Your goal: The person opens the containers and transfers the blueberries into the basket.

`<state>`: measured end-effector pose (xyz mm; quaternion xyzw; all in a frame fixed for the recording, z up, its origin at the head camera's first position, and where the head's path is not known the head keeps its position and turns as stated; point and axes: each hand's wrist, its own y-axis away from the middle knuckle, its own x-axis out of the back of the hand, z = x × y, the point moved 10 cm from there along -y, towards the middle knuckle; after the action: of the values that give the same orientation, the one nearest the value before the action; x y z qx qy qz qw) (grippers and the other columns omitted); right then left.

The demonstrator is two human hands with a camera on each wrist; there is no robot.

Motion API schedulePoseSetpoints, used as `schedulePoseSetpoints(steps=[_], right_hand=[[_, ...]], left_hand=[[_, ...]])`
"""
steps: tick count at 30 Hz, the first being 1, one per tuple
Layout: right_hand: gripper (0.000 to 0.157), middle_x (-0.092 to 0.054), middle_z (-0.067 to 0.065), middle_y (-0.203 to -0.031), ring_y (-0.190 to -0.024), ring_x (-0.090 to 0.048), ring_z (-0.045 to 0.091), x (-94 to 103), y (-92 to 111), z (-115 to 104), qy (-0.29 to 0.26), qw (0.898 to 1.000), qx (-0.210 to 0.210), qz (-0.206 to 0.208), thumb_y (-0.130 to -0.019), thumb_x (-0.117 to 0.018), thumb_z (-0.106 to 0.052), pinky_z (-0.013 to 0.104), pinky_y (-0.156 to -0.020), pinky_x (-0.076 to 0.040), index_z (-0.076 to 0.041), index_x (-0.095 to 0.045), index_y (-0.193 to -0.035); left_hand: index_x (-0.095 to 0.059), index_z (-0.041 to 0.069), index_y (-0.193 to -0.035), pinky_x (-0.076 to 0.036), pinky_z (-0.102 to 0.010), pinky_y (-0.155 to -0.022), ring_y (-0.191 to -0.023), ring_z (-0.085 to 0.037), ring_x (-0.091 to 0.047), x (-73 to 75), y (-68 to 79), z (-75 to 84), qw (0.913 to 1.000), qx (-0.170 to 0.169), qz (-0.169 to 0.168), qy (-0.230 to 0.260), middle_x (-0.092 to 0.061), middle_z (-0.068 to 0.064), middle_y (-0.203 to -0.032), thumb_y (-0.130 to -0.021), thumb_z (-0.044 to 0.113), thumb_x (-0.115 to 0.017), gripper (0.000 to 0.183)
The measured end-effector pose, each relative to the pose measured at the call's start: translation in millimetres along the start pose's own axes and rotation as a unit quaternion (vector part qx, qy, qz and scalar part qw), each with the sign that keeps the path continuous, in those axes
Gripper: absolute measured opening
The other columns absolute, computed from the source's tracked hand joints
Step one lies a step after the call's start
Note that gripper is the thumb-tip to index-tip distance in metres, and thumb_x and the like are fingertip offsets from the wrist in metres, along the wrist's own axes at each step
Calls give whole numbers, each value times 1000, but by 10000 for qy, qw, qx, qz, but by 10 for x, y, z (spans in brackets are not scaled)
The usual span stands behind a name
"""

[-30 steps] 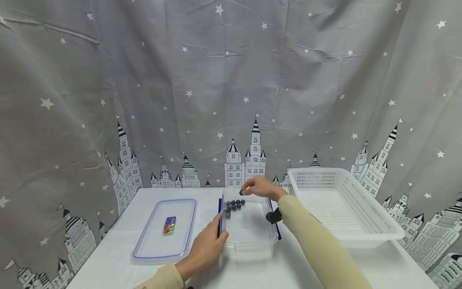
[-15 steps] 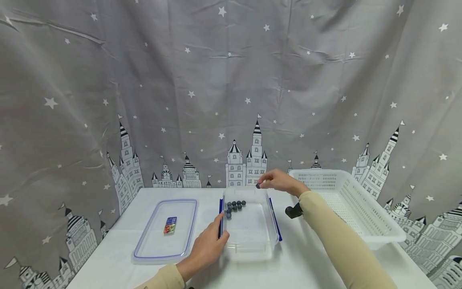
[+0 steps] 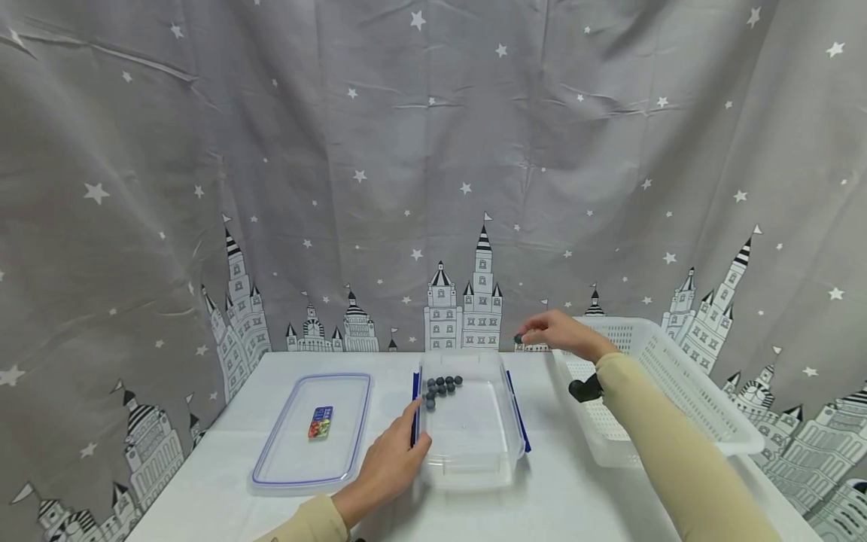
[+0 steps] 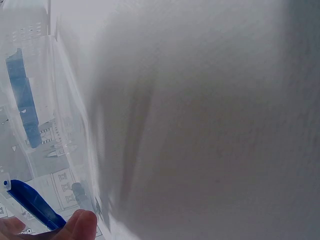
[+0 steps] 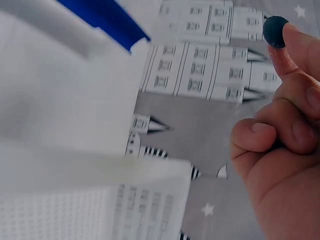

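Between thumb and forefinger my right hand [image 3: 565, 333] pinches a blueberry [image 5: 275, 31], dark and round. The hand is in the air behind the table's back edge, between the clear plastic container and the white basket; its other fingers are curled in the right wrist view. Several more blueberries [image 3: 441, 387] lie in a cluster at the back left inside the clear container [image 3: 467, 444], whose blue side latches [image 4: 37, 205] hang down. My left hand [image 3: 391, 454] rests against the container's left side, thumb and forefinger spread apart; only some fingertips show in the left wrist view.
A clear lid [image 3: 284, 452] with a blue seal and a colourful label [image 3: 320, 423] lies flat at the left. The white perforated basket [image 3: 677, 406] stands at the right, partly under my right forearm. A grey curtain [image 3: 379, 150] hangs behind the white table.
My right hand has moved right and slightly up from over the container towards the basket, carrying the blueberry. My left hand and the berries in the container have stayed in place.
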<state>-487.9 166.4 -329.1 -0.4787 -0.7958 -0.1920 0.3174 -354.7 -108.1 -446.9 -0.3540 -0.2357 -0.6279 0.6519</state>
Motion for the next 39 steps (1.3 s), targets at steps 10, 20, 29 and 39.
schedulePoseSetpoints(steps=[10, 20, 29, 39], right_hand=[[38, -58, 24, -138, -125, -54, 38, 262, 159, 324, 107, 9996, -162, 228, -101, -58, -21, 57, -97, -46, 3, -62, -130], [47, -62, 14, -114, -58, -32, 11, 446, 263, 722, -385, 9974, -502, 348, -103, -56, -21, 31, -66, -39, 10, -52, -139], [50, -55, -2, -88, -57, -33, 9, 515, 401, 1107, -480, 9919, -988, 631, -103, -55, -22, 28, -61, -39, 13, -51, -138], [49, -56, 16, -104, -64, -34, 14, 573, 564, 1372, -163, 9853, -1455, 877, -101, -55, -21, 30, -60, -40, 15, -53, -134]], left_hand=[[-36, 19, -157, -45, -57, -102, -127, -37, -57, 8, -6, -5, 10000, 18, -15, 21, -53, -18, -146, -97, 36, -53, 64], [-37, 18, -156, -45, -56, -102, -128, -37, -57, 12, -1, -15, 10000, -27, 42, -3, -55, -18, -145, -97, 36, -53, 64], [-36, 17, -157, -45, -56, -102, -128, -38, -57, 0, 1, 6, 10000, -63, 21, 29, -54, -18, -145, -98, 37, -52, 64], [-36, 17, -157, -45, -56, -102, -129, -37, -57, 16, 3, 26, 9999, -88, 52, 22, -54, -18, -146, -98, 36, -52, 64]])
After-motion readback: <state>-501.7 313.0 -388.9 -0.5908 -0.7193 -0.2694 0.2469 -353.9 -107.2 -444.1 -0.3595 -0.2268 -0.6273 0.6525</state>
